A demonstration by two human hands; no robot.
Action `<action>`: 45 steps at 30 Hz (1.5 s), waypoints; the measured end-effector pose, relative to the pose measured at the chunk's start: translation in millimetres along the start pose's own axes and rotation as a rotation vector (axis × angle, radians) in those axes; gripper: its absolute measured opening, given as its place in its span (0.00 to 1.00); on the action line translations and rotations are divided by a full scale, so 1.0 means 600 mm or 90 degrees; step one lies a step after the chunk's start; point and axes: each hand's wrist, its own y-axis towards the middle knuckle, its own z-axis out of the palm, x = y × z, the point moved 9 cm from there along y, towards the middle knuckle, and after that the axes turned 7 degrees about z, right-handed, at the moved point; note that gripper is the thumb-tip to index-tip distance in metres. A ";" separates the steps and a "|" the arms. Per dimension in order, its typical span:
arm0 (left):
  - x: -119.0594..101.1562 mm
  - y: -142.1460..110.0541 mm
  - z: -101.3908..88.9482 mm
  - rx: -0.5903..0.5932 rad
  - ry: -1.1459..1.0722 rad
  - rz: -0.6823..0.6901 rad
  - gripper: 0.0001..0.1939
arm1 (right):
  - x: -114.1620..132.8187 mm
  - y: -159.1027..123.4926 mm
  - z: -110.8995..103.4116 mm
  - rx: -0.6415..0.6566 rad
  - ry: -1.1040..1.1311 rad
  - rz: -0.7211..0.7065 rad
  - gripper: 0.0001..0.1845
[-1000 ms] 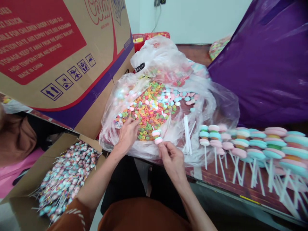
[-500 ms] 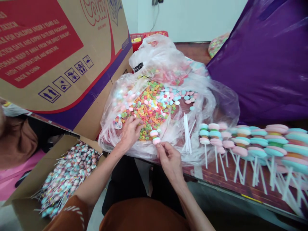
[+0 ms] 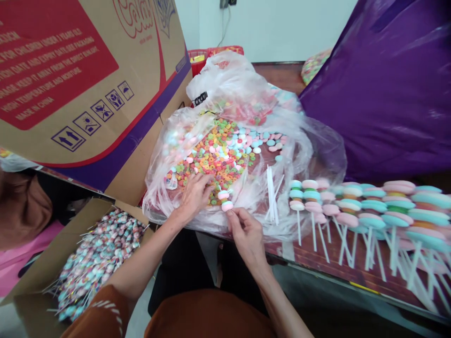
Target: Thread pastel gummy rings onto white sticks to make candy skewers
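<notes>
Right grip point(image 3: 249, 238) pinching candy skewer point(image 3: 226, 205), left grip point(image 3: 193, 198) apparently touching rings point(image 3: 213, 165).

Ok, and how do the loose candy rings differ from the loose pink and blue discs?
The rings have center holes; the discs show none. The rings are mostly green, yellow, orange and red; the discs mostly pink and blue. The rings reach the left hand; most discs lie farther off. Both lie loosely scattered.

Lit brightly and softly across the pale wall point(image 3: 292, 30). Catching milky glare on the clear plastic point(image 3: 299, 145) and dull sheen on the purple bag point(image 3: 387, 94). Falling dark beneath the desk point(image 3: 306, 258). Stretched toward the edges; blurred over the rightmost lollipops point(image 3: 398, 206) and the print on the carton point(image 3: 141, 68).
</notes>
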 end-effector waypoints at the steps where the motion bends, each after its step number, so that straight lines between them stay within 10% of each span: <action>1: 0.001 -0.002 0.000 0.004 -0.001 -0.008 0.11 | 0.000 0.000 0.000 0.001 -0.001 0.000 0.18; 17: 0.064 -0.030 0.009 -0.114 -0.410 -0.187 0.14 | 0.012 -0.006 0.013 0.084 0.023 -0.008 0.15; 45: 0.030 -0.038 -0.007 -0.110 -0.349 -0.129 0.10 | 0.016 -0.001 0.012 0.051 -0.035 -0.044 0.15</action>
